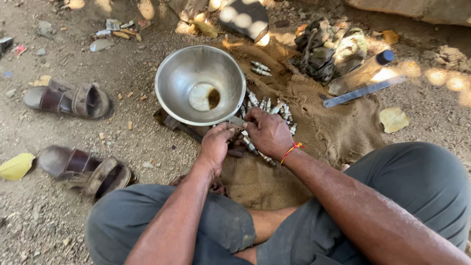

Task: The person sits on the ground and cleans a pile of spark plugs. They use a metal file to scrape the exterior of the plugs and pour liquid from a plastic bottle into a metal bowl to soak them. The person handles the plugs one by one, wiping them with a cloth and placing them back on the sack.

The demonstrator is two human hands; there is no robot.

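Small metal part [239, 128] — held between both hands just below the rim of the steel bowl, over the burlap sack; mostly hidden by the fingers, so its exact shape cannot be told.

Left hand [216, 145]: fingers curled together, pinched on the near end of the part. Right hand [267, 132]: fingers closed down over the same part from the other side; red-and-yellow thread band [292, 149] on that wrist. The two hands touch at the fingertips.

Scattered spark plugs [274, 108] lie on the burlap sack [338, 130] just beyond and under the right hand; two more sit apart, near the bowl's far right edge. Steel bowl [200, 84] stands on the sack's left edge, tilted slightly, with a small dark pool of liquid at its bottom.

Farther out — a flat metal ruler [363, 91] and a bottle with a dark cap [360, 73] at upper right, beside a heap of dirty rags [328, 49]. Pair of brown sandals [73, 100] on the gravel ground to the left, well apart from the hands. Person sits cross-legged in grey trousers.
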